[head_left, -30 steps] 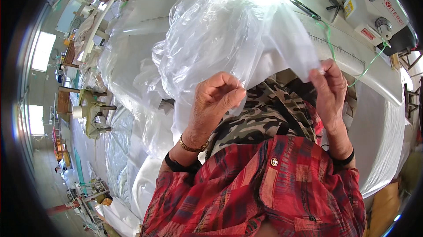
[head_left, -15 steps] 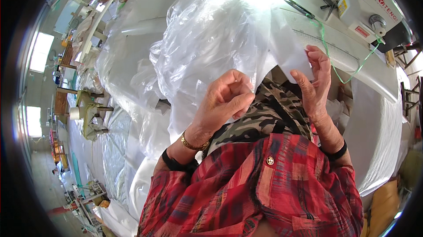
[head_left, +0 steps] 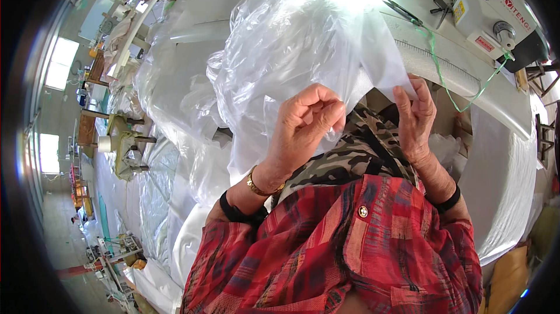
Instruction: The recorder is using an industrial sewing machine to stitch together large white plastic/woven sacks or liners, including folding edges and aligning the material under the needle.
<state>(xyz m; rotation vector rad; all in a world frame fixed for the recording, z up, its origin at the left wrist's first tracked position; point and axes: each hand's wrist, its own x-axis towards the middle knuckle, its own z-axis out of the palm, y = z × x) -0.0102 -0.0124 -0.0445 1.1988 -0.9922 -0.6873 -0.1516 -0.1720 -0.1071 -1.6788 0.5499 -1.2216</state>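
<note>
A bunched sheet of clear plastic film [head_left: 274, 51] lies over the work table and hangs toward my lap. My left hand [head_left: 306, 124] is closed, thumb and forefinger pinched at the film's near right edge. From the bright lamp area a white strip of material [head_left: 385, 60] runs down to my right hand [head_left: 417, 118]. Its end lies between my right thumb and fingers, which are closed on it. A piece of white mesh-like material [head_left: 360, 85] shows between the film and the strip.
Dark thread snips [head_left: 402, 12] lie on the table, right of the lamp glare. A green cord [head_left: 437, 69] loops down from the white sewing machine [head_left: 493, 19]. A printed ruler scale [head_left: 437, 57] runs along the table's near edge. More white sheeting [head_left: 496, 186] hangs at the right.
My right fingers have closed on the white strip, which now hangs straighter. My left hand has shifted slightly up and right, still pinching the film. The whole view has moved a little.
</note>
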